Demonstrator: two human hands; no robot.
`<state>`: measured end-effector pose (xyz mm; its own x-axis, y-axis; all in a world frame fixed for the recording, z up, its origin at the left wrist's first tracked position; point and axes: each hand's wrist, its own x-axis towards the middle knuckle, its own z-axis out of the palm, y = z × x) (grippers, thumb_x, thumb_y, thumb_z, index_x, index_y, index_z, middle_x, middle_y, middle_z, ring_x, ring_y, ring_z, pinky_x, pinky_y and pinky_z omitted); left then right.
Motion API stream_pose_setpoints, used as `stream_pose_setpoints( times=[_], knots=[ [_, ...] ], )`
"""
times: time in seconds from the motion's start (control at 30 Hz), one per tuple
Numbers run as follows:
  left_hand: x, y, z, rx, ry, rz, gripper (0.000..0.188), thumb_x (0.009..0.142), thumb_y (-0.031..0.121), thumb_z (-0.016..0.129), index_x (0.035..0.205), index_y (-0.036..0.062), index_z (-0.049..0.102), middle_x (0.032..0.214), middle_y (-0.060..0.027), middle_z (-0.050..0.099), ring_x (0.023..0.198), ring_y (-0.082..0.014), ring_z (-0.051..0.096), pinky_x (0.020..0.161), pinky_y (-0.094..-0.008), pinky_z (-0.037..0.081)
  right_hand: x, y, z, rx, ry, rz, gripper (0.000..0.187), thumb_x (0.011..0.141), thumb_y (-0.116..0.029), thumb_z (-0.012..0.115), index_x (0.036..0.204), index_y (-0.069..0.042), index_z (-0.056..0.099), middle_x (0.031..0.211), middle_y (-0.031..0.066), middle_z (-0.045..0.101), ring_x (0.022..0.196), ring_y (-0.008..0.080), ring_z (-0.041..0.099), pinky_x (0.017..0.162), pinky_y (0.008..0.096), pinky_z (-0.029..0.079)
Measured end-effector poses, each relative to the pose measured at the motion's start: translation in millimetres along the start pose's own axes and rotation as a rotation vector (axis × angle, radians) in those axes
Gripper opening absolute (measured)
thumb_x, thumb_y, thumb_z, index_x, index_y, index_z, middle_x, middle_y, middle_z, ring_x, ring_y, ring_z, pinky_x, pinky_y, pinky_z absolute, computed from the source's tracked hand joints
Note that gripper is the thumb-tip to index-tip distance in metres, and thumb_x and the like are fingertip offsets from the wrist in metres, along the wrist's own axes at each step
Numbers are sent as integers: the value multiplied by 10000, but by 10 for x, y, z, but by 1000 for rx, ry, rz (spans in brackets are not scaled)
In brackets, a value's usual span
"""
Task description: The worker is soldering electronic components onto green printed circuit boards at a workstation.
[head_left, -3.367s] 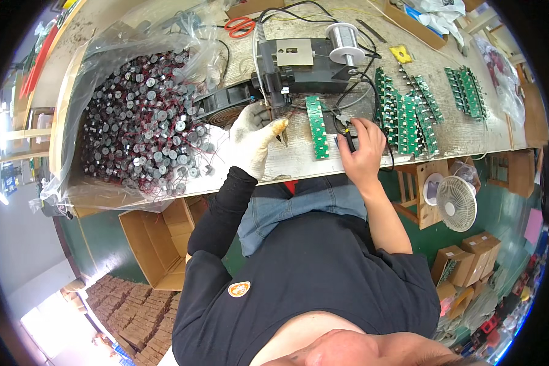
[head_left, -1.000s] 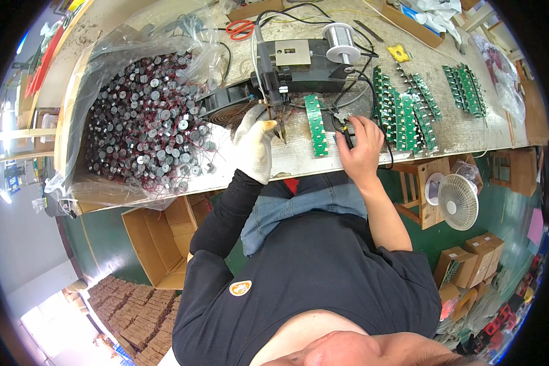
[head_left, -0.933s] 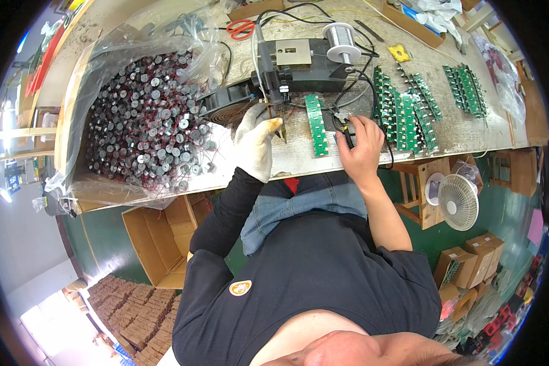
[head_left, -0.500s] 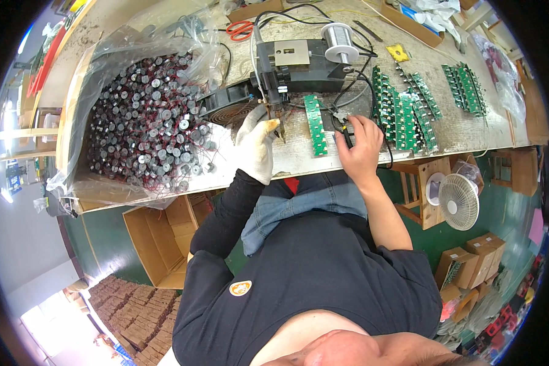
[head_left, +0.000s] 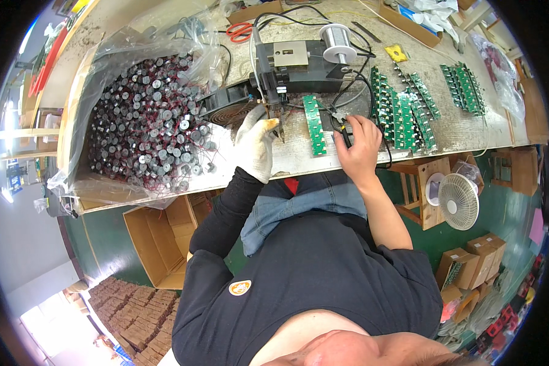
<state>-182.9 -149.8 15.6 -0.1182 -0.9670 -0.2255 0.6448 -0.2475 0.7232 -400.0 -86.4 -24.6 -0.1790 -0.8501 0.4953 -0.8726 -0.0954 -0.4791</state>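
My left hand [head_left: 255, 141], in a white glove with a yellowed fingertip, is closed in a pinch under the metal tip of a soldering machine [head_left: 279, 79]. Whatever lies in its fingers is too small or hidden to make out. My bare right hand [head_left: 361, 145] rests on the bench with thumb and fingers closing about a dark part beside black cables [head_left: 335, 113]; its kind is unclear. Between both hands lies a green circuit board strip [head_left: 315, 125]. A round black fan [head_left: 230, 108] stands next to my left hand.
To the left, a plastic-lined box [head_left: 79, 143] holds many small round metal motors [head_left: 146, 116] with red wires. More circuit boards [head_left: 402, 119] lie at right. A solder wire spool [head_left: 337, 44], red-handled scissors [head_left: 239, 32] and a yellow piece [head_left: 396, 53] sit farther back.
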Motion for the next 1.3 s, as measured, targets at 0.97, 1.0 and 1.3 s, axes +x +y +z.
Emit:
stream_pose_setpoints(
  times=[0.97, 1.0, 1.3],
  knots=[
    [-714, 463, -751, -40, 312, 53, 344, 944, 162, 583, 1251, 35, 493, 1107, -187, 617, 945, -274, 643, 793, -344, 508, 261, -76, -706, 584, -541, 247, 438, 798, -149, 729, 1164, 45, 584, 1008, 123, 581, 912, 184, 582, 821, 281, 462],
    [-714, 465, -750, -39, 317, 52, 340, 944, 166, 588, 1247, 42, 498, 1110, -180, 615, 944, -269, 647, 802, -345, 510, 365, -134, -738, 490, -595, 149, 417, 793, -154, 731, 1138, 40, 601, 991, 122, 583, 901, 193, 584, 815, 286, 463],
    [-633, 414, -821, -47, 293, 36, 333, 920, 107, 615, 1216, 5, 500, 1043, -160, 643, 899, -249, 660, 771, -331, 526, 808, -113, -700, 445, -768, 88, 427, 747, -157, 714, 1114, 34, 609, 1039, 116, 592, 958, 223, 586, 861, 307, 451]
  ],
)
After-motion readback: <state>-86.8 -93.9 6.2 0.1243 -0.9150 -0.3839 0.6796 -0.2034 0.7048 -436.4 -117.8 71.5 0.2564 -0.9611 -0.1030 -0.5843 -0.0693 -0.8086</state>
